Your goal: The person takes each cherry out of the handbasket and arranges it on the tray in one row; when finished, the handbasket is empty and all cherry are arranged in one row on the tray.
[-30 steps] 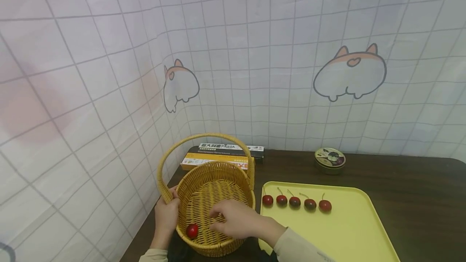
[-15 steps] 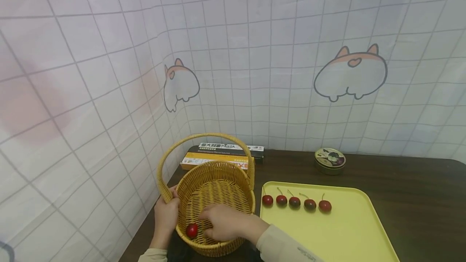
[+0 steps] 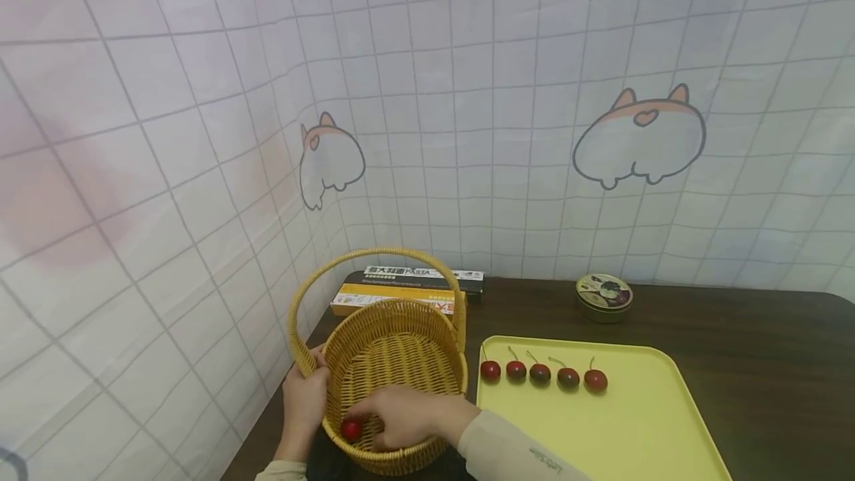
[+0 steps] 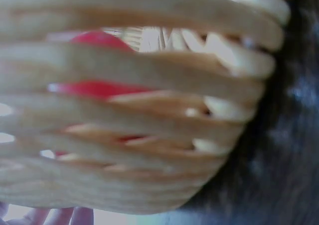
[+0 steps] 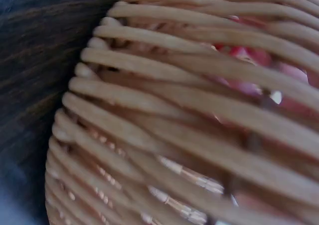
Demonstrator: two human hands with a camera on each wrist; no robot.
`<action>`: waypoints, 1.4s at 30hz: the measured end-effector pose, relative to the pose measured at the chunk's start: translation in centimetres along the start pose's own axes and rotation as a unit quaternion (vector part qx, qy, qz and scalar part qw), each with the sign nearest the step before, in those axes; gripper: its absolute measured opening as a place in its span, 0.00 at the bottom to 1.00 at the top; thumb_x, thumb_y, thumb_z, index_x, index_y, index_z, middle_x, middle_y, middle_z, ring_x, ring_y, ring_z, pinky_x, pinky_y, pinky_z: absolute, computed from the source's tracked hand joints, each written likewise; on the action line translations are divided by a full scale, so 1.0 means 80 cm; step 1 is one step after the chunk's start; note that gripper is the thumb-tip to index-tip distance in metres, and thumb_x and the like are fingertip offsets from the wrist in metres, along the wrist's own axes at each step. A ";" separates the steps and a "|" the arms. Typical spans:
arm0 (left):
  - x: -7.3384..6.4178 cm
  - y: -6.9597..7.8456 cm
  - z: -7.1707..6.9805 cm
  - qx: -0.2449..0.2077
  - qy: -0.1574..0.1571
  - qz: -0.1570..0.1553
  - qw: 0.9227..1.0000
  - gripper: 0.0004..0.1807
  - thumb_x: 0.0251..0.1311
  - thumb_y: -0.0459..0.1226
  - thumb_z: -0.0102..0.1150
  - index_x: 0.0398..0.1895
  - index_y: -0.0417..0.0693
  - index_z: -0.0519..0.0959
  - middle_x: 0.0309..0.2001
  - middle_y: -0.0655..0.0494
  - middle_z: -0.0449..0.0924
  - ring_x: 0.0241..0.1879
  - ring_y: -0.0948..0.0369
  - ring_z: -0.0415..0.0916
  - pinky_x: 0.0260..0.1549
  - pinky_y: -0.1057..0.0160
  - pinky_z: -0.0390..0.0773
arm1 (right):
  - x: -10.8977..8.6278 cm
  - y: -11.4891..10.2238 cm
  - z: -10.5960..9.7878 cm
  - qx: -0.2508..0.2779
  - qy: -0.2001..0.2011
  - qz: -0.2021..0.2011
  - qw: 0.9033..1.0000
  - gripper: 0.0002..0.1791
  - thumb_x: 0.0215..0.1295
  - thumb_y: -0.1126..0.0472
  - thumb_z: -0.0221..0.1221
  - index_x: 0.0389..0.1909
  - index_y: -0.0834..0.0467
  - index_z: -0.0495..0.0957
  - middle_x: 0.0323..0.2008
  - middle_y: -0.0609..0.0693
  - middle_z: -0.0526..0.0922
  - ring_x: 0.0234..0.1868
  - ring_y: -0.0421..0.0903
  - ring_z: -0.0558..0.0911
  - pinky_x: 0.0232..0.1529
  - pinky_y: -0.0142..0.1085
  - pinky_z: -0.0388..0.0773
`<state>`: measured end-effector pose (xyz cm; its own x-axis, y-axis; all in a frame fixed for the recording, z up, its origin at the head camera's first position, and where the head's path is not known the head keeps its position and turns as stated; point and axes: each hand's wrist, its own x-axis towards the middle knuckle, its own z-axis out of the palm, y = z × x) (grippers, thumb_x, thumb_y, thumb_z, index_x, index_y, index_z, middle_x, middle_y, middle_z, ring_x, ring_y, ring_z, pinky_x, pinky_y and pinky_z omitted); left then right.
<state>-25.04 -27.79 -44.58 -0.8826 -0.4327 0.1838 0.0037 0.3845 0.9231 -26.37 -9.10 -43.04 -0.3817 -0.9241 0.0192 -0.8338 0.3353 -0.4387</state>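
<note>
My left hand [image 3: 306, 401] grips the yellow wicker basket [image 3: 401, 318] at its left side, by the foot of the tall handle. Inside the basket, a red cherry [image 3: 351, 430] lies near the front left wall. My right hand [image 3: 409, 416] reaches in over the right rim. Its index finger lies over the cherry's top, while the thumb is a little to the right, apart from the fruit. Woven basket wall [image 4: 124, 105] fills much of the left wrist view, with red showing through its gaps. Basket strands [image 5: 149, 85] likewise cover the right wrist view.
To the right lies a yellow tray [image 3: 641, 421] bearing a row of several stemmed cherries [image 3: 539, 374]. Behind the basket are an orange box [image 3: 354, 300] and a black-and-white pasta box [image 3: 470, 280]. A round tin [image 3: 604, 295] stands farther back on the dark table [image 3: 768, 362].
My right hand has moved left and down inside the basket, from above its middle to the cherry. The left hand keeps its hold on the basket.
</note>
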 end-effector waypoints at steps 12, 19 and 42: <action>-0.002 0.001 0.000 0.004 0.018 0.006 1.000 0.10 0.56 0.29 0.47 0.39 0.36 0.76 0.56 0.42 0.79 0.55 0.52 0.73 0.49 0.59 0.67 | 0.008 0.000 0.004 0.035 0.012 -0.005 0.999 0.14 0.58 0.63 0.67 0.46 0.53 0.82 0.41 0.38 0.83 0.42 0.29 0.77 0.43 0.24 0.72; -0.002 0.001 0.000 0.006 0.015 0.001 1.000 0.10 0.56 0.29 0.47 0.39 0.36 0.76 0.57 0.42 0.79 0.55 0.51 0.73 0.49 0.57 0.68 | 0.005 -0.002 0.003 0.042 0.005 -0.027 0.999 0.15 0.59 0.65 0.64 0.48 0.54 0.82 0.40 0.38 0.84 0.40 0.27 0.77 0.41 0.21 0.71; -0.003 0.002 0.000 -0.016 0.002 -0.011 1.000 0.11 0.56 0.29 0.46 0.41 0.35 0.74 0.58 0.41 0.77 0.56 0.51 0.71 0.50 0.57 0.66 | -0.098 0.002 -0.032 0.194 0.219 0.066 0.954 0.15 0.71 0.49 0.54 0.56 0.44 0.76 0.51 0.38 0.79 0.48 0.35 0.77 0.48 0.34 0.75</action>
<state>-24.84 -27.60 -44.45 -0.8812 -0.4433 0.1642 -0.0010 0.3491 0.9371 -24.54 -1.32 -40.92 -0.6750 -0.6840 0.2767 -0.5881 0.2721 -0.7617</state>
